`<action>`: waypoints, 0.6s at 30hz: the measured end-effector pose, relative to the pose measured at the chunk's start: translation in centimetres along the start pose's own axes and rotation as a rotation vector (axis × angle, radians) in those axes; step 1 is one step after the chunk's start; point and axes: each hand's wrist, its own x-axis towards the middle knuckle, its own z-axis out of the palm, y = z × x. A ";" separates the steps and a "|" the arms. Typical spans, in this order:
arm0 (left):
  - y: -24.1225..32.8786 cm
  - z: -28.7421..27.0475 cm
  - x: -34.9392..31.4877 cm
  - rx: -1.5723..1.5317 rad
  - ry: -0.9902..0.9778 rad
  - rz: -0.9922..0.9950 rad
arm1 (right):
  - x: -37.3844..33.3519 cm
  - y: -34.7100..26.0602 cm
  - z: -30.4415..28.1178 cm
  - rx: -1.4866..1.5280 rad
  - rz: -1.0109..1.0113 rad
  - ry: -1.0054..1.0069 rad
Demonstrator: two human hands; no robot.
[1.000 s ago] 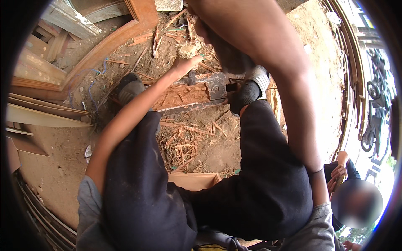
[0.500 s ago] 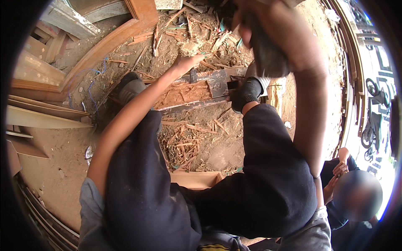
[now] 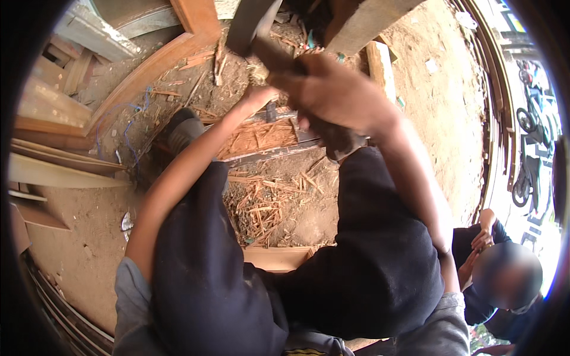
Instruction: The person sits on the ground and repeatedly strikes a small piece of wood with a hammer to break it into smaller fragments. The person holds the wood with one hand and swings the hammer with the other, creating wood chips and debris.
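Your right grip (image 3: 332, 92) has swung down and leftward since the earlier frame, bringing a dark tool (image 3: 252, 29) close to your left grip (image 3: 256, 99). Blurred by motion, that right grip is closed around the dark tool, whose broad grey end, faintly shiny, juts beyond your fingers; its thick, brown-black end pokes out toward your knee. Your left grip has stayed in place, wrapped around a chisel-like tool (image 3: 271, 113): a pale, frayed head shows just beyond the fist, and a dark, straight shaft on the near side, at the board (image 3: 267, 139). That board lies just below your left grip, dark and chipped along its edge, with a rough, torn, reddish-brown hollow. Nearer your body, thin, jagged splinters (image 3: 261, 207) are heaped on dusty earth. Left of your left grip curves a smooth brown wooden frame (image 3: 142, 77); beyond your right grip is a squared, coarse wooden post (image 3: 368, 26).
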 end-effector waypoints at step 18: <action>-2.3 0.0 2.9 0.145 -0.091 -0.269 | 0.3 -0.5 0.2 0.745 0.522 -0.179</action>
